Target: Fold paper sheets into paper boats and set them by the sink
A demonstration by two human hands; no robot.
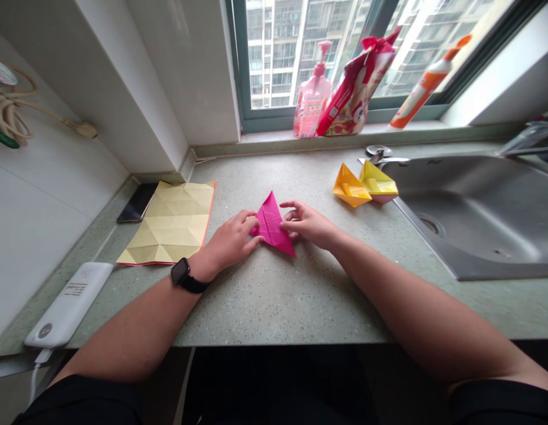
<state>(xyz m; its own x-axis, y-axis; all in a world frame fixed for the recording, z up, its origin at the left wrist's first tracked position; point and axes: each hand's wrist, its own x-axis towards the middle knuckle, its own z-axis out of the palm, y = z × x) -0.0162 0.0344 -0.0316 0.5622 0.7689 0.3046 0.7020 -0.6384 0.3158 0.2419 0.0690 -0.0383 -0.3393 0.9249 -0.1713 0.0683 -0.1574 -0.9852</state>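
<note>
A pink sheet of origami paper [272, 223], folded into a pointed, slanted shape with creases across its middle, lies on the counter between my hands. My left hand [233, 239], with a black watch on the wrist, closes on the paper's left edge, its thumb below the curled fingers. At the right edge, my right hand [311, 224] grips the paper with the thumb on it; the index finger is raised off it. Two folded paper pieces, one orange [350, 188] and one yellow [380, 179], stand side by side near the sink.
Creased pale-yellow sheets [176, 221] lie at left, partly over a dark phone [138, 202]. A white power bank [70, 304] with a cable sits near the front edge. The steel sink [486, 218] is at right. A pink pump bottle [312, 100], red bag [360, 88] and orange-white bottle [422, 91] line the windowsill.
</note>
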